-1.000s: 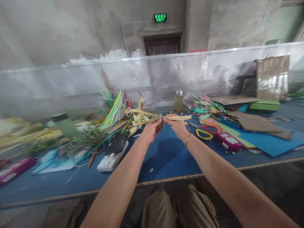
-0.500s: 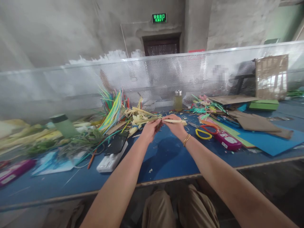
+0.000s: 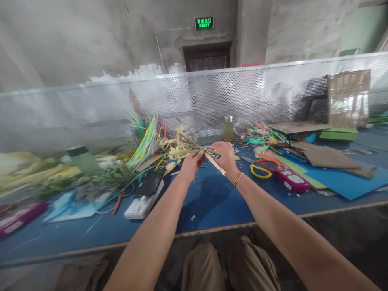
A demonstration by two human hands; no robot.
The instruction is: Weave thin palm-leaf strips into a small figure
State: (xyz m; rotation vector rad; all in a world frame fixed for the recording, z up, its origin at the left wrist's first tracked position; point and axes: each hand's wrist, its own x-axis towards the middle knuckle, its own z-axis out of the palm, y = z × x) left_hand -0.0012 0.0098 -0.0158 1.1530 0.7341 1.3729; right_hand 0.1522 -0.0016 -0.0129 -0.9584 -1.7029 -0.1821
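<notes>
My left hand (image 3: 190,165) and my right hand (image 3: 224,157) meet above the blue table (image 3: 212,198), both pinched on a pale yellow leaf strip (image 3: 216,162). The strip's free end slants down toward me from between my fingers. Its other end joins a bundle of pale strips (image 3: 178,149) lying just beyond my left hand. A gold bracelet (image 3: 238,179) sits on my right wrist.
Coloured strips (image 3: 144,139) fan up at the back left. A black phone (image 3: 149,184) lies on a white box (image 3: 141,203). Yellow-handled scissors (image 3: 260,171), a pink case (image 3: 291,180), a small jar (image 3: 228,128), brown card (image 3: 327,155) and a perforated metal screen (image 3: 194,101) surround the spot.
The strip pointed right from my hands before; now its free end is folded down toward me. My right hand has risen and turned over it. The left hand has stayed put.
</notes>
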